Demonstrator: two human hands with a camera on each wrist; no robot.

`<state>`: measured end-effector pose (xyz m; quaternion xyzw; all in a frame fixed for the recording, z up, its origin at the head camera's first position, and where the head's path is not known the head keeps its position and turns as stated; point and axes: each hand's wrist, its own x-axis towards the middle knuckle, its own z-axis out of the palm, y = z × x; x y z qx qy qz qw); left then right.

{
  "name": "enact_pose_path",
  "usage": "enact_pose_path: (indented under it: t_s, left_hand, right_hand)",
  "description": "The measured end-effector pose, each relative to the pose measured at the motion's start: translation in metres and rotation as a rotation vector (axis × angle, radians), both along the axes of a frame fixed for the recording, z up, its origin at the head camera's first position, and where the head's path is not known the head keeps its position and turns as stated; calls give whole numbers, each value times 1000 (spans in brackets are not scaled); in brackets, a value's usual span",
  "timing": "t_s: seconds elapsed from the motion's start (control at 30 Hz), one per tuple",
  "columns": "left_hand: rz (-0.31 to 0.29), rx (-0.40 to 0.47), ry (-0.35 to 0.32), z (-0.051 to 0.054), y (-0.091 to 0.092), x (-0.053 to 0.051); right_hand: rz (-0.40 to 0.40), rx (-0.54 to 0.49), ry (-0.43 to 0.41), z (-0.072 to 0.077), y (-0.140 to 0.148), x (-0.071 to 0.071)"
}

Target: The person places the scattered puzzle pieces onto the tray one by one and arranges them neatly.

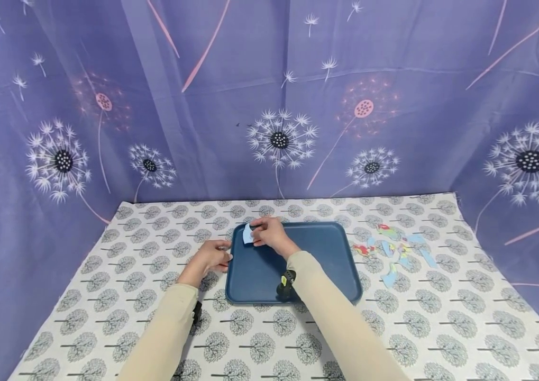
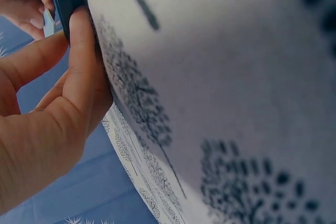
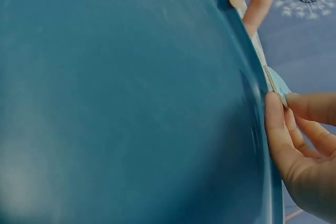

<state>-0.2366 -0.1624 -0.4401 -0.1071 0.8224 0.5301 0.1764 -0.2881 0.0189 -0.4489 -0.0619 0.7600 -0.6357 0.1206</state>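
A light-blue puzzle piece [image 1: 247,234] is pinched between the thumb and fingers of my right hand [image 1: 269,234], at the far left corner of the blue tray [image 1: 317,264]. Seen from the right wrist, the thin piece [image 3: 277,83] stands tilted by the tray's rim, its edge towards the camera. My left hand [image 1: 212,256] holds the tray's left rim, thumb against the edge; the left wrist view shows its fingers [image 2: 81,51] at that rim. The other fingers of this hand are partly hidden.
Several loose puzzle pieces [image 1: 390,275], blue, red, green and yellow, lie in a scattered group right of the tray. A white cloth [image 1: 259,346] with tree prints covers the table. Behind it hangs a purple curtain [image 1: 212,132] with dandelions.
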Motion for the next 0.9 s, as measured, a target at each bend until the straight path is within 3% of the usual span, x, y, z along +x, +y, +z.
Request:
enact_pose_path:
  t_s: [0.27, 0.9]
  left_hand:
    - [9, -12, -2, 0, 1, 1]
    - [21, -33, -6, -1, 3, -2]
  right_hand:
    - [22, 34, -3, -8, -11, -1]
    - [-58, 191, 103, -8, -21, 3]
